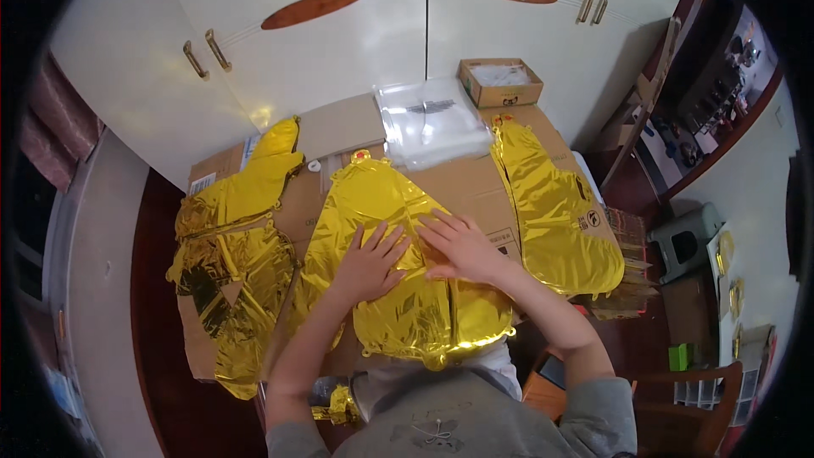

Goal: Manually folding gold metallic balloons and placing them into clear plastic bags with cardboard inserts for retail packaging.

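Note:
A flat, uninflated gold foil balloon lies in front of me, its narrow top pointing away and its wide edge hanging near my lap. My left hand rests palm down on its left half, fingers stretched out. On the right half lies my right hand, also flat with fingers spread. Neither hand grips anything. To the right is another flat gold foil balloon. At the left, a gold foil balloon sits above a crumpled, shiny gold foil piece.
Cardboard covers the work surface. Clear plastic bags lie at the back, beside a small open cardboard box holding clear plastic. White cabinet doors stand behind. A grey-green stool and a wooden chair are at the right.

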The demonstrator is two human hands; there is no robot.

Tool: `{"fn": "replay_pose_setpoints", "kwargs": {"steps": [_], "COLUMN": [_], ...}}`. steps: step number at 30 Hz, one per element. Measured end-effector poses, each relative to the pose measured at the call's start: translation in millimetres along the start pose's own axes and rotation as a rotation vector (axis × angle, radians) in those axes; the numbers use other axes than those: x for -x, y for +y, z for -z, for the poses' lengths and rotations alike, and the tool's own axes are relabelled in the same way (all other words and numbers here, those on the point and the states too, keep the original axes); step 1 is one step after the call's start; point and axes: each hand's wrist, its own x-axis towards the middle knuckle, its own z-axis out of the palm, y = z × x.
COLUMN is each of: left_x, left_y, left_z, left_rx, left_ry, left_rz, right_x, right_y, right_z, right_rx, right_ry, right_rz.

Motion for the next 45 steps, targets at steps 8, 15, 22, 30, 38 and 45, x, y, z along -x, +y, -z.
{"fn": "replay_pose_setpoints", "kwargs": {"steps": [8,15,22,30,38,45], "left_x": [-2,-2,-1,-2,1,0], "left_y": [3,1,-1,1,-1,-3], "left_z": [6,6,3,8,6,2], "left_rx": [0.039,0.040,0.049,0.080,0.094,0.094], "left_ry": [0.039,0.006,-0.002,0.000,0.029,0.069], "left_rz": [-0.008,-0.003,-0.002,-0.012,-0.017,-0.035], "right_x": [118,212,190,190,178,185], "right_y": [-62,-126,-132,-127,-130,-121], "right_z": [35,-66,-51,-54,-35,-46], "right_rx": [-0.130,-1.371,-1.520,-1.467,-1.464,-1.435], "right_ry": [0.087,0.375,0.098,0.331,0.103,0.299], "right_rz": [-0.088,-1.222,-1.203,-1.276,-1.231,-1.188]}}
